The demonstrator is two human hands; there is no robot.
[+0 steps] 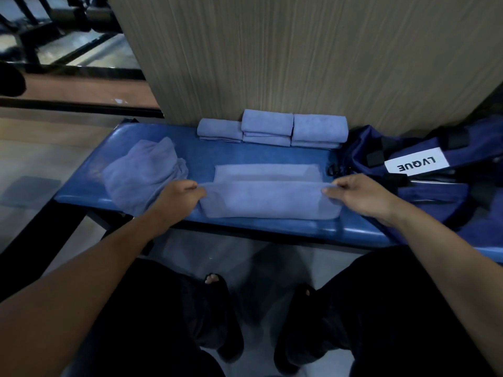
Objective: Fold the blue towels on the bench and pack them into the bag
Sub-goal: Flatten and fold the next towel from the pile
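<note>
A light blue towel (268, 198) lies across the middle of the blue padded bench (152, 137), its near half lifted and doubled over toward the far half. My left hand (179, 198) pinches the towel's left corner and my right hand (359, 195) pinches its right corner. An unfolded heap of blue towels (144, 170) sits at the left of the bench, touching my left hand. Folded blue towels (268, 127) are stacked in three piles against the wall at the back. A dark blue bag (435, 170) with a white label lies on the bench's right end.
A wood-grain wall panel (299, 55) rises directly behind the bench. The bench's dark metal frame (35, 229) runs down at the left. My dark-trousered legs and sandalled feet (217, 308) are below the front edge. Dark gym equipment (40, 28) stands at the far left.
</note>
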